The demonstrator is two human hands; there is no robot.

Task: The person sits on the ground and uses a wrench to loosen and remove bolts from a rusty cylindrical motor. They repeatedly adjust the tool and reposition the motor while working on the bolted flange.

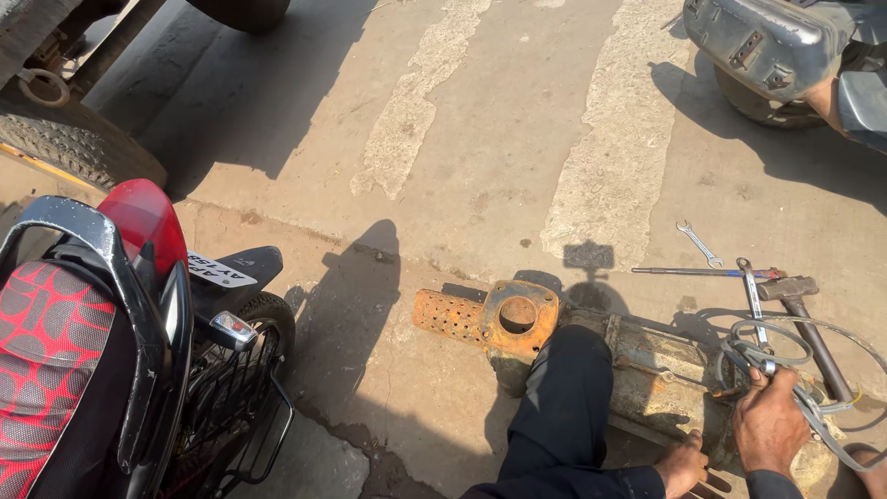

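Note:
A rusty, dirt-caked pump body [661,374] lies on the concrete, with an orange flange [517,319] and a perforated orange strainer [448,316] at its left end. My right hand [767,427] is closed on a loop of grey cable [785,356] coiled on top of the pump's right end. My left hand [686,465] rests low against the pump's near side, its fingers partly hidden. A leg in dark trousers [559,407] lies across the pump.
A hammer [802,310], two spanners [699,244] [752,294] and a long thin rod [702,272] lie beyond the pump. A parked motorcycle [120,342] fills the left. A large tyre [78,139] is at top left, a vehicle's bumper [767,42] at top right. Another hand [871,473] shows at the right edge.

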